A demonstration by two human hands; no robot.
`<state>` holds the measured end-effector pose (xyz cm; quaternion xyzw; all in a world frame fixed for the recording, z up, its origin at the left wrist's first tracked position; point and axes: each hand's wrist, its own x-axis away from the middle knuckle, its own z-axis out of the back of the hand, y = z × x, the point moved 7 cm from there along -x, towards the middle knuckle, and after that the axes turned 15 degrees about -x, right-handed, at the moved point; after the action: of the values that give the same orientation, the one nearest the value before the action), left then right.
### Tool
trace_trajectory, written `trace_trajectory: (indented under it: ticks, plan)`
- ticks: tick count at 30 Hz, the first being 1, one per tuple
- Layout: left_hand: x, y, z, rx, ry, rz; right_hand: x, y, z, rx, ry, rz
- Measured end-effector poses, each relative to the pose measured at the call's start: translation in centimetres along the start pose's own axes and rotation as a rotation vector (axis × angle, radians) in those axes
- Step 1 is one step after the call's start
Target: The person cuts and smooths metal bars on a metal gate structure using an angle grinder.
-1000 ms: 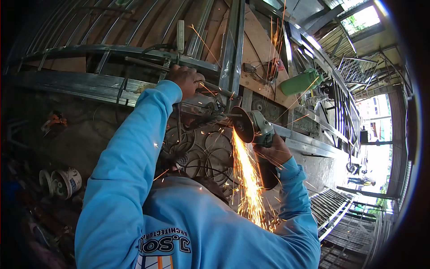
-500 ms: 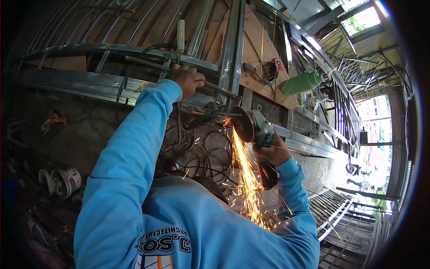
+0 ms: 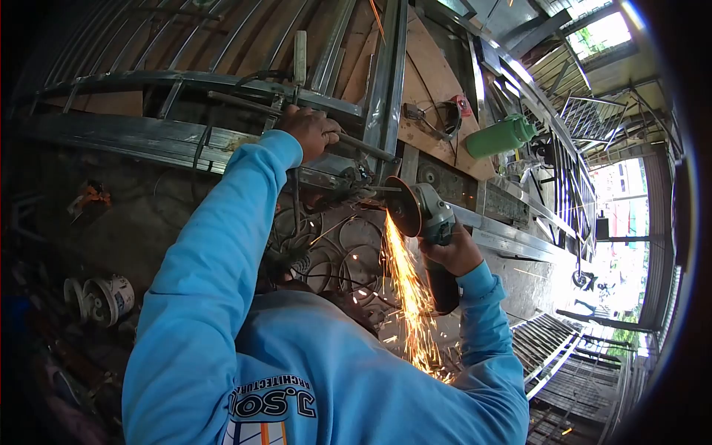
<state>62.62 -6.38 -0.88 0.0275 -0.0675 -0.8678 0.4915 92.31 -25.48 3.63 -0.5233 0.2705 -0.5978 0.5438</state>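
"Where's the angle grinder (image 3: pixel 430 211)?"

"In the right hand (image 3: pixel 454 252), which wraps around it just behind the head. The cutting disc (image 3: pixel 403 206) stands at about half past ten from that hand, and sparks (image 3: pixel 406 285) pour off it toward six o'clock."

"And the left hand (image 3: pixel 310 133)?"

"Its fingers close over a metal bar (image 3: pixel 371 150). From there, the angle grinder is at four o'clock, well apart."

"What's next to the disc?"

"A thin rod (image 3: pixel 385 188), reaching toward its upper edge from nine o'clock."

"Touching?"

"I can't tell; the contact point is too small to read. Whatever holds the rod is a dark jumble."

"Anything else hidden?"

"The left palm is out of sight, and part of the right hand's grip is behind the tool. The shirt logo (image 3: pixel 273 400) is cut off. Toward eight o'clock from the left hand, a bucket (image 3: pixel 109 302) shows, but the floor around it is murky."

"And that green bottle (image 3: pixel 497 138)?"

"Between one and two o'clock from the angle grinder."
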Motion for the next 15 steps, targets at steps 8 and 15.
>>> trace_trajectory:
  ticks: [8, 15]
  plan:
    - [-0.1, -0.1, -0.2, 0.018, -0.015, 0.002, 0.9, -0.3, 0.2, 0.081, 0.048, 0.095]
    - [-0.1, 0.0, 0.1, -0.011, -0.028, 0.006, 2.0, 1.4, 0.6, 0.067, 0.005, 0.004]
